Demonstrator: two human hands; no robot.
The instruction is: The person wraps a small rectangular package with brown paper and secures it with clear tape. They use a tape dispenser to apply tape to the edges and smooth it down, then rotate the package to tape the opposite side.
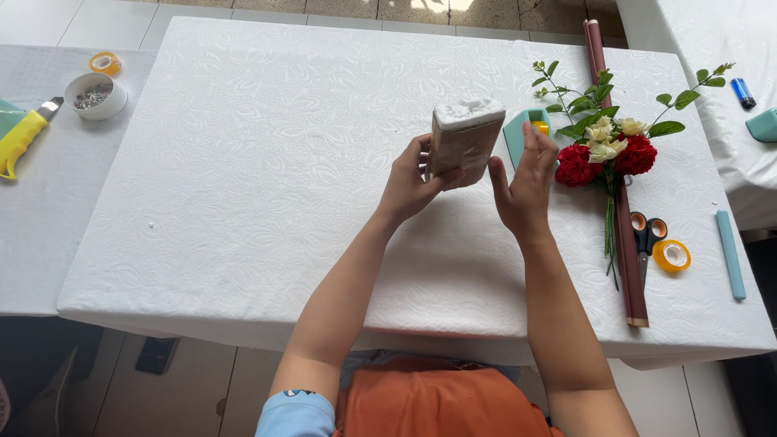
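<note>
My left hand (411, 182) grips a brown-wrapped block with a white foam top (464, 136), held upright above the white tablecloth (267, 186). My right hand (526, 182) is flat and open just right of the block, fingers up, close to its side; I cannot tell if it touches. A teal tape dispenser (522, 128) sits behind my right hand. A bunch of red and cream flowers with green leafy stems (605, 150) lies to the right.
A long dark red roll (619, 202) lies under the flowers. Scissors (647, 235), a tape roll (671, 255) and a teal stick (729, 252) are at right. A yellow utility knife (23, 133), a bowl of pins (95, 95) and small tape (105, 61) are at left.
</note>
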